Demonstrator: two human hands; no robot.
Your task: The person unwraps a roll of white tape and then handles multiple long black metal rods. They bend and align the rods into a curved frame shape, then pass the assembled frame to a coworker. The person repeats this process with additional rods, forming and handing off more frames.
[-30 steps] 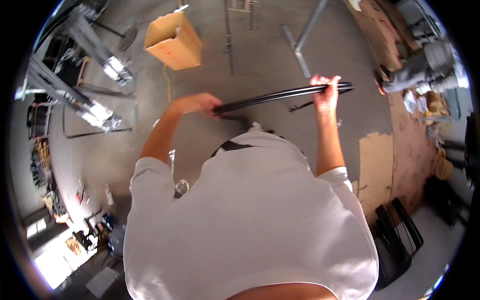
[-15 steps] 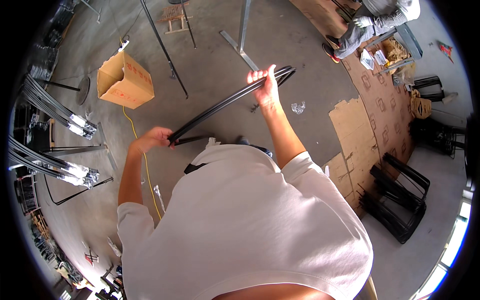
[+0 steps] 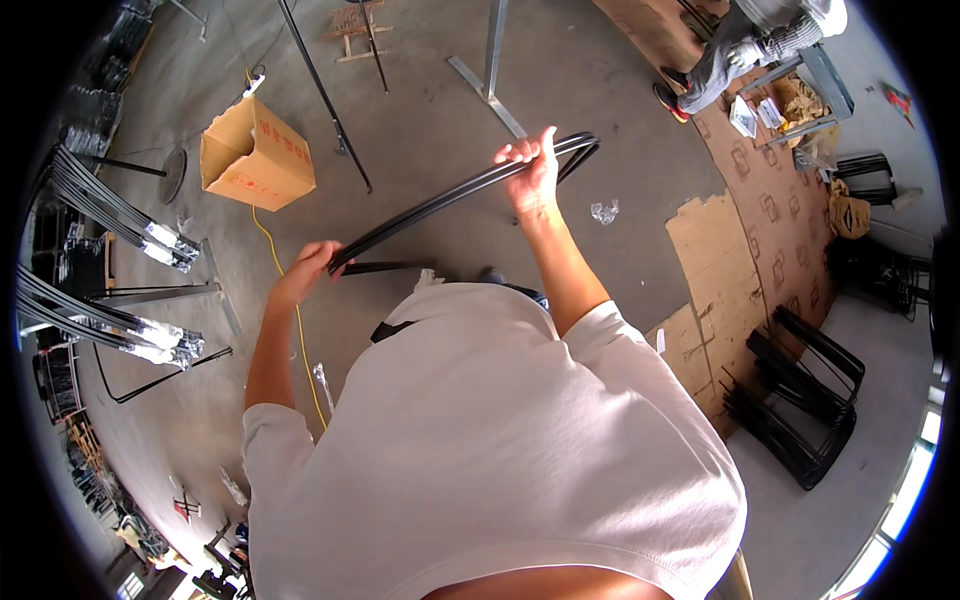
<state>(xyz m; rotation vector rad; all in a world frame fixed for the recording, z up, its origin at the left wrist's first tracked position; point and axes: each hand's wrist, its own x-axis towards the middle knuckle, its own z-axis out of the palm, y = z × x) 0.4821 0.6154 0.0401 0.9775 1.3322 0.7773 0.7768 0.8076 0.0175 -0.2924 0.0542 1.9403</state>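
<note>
Black bent metal tubes (image 3: pixel 425 208), lying close side by side, span the space between my two hands in front of my body. My left hand (image 3: pixel 312 268) is closed around their left end, near a bend from which a leg runs back toward my waist. Toward the right end, my right hand (image 3: pixel 530 172) supports the tubes, its thumb up on one side and its fingers curled on the other. Past that hand the tubes bend back at a rounded corner. My palm hides part of them.
An open cardboard box (image 3: pixel 262 155) stands on the floor at left, beside a yellow cord (image 3: pixel 274 250). Wrapped bundles of black tubes (image 3: pixel 150 335) jut in from the left. At far right are stacked black frames (image 3: pixel 800 395). A gloved person (image 3: pixel 745 52) sits by a metal cart (image 3: pixel 825 85).
My left hand has shifted slightly right and up with its end of the tubes. The tubes' right-end bend has turned a little and shows more openly. My right hand has hardly moved.
</note>
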